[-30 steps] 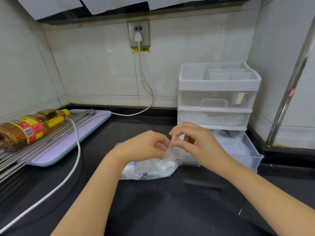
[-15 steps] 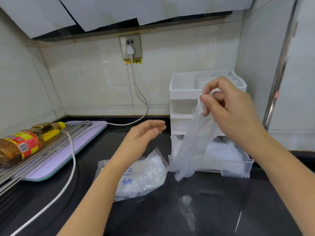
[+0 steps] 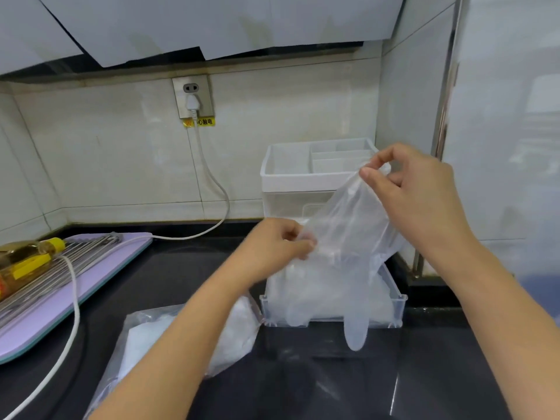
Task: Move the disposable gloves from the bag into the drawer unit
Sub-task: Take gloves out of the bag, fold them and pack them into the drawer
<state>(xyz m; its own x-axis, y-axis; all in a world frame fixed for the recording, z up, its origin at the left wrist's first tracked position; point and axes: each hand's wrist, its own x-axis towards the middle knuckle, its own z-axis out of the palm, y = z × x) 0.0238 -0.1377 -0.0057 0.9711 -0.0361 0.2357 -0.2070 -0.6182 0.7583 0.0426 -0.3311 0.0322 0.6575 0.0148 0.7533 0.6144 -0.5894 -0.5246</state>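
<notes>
Shows a black counter (image 3: pixel 303 389) with a white drawer unit (image 3: pixel 291 183) against the right-hand wall, its bottom drawer (image 3: pixel 400 307) pulled out and heaped with clear plastic. Just left of the drawer, a crumpled bag (image 3: pixel 145 334) lying flat, seemingly with more gloves inside. Above the drawer, one clear glove (image 3: pixel 348 237) hanging stretched, fingers dangling past the front rim. Pinched at the cuff by the right hand (image 3: pixel 415 192), pinched lower at its edge by the left hand (image 3: pixel 272 250). Best lowered straight down, gathering the dangling fingers inside the rim before letting go.
</notes>
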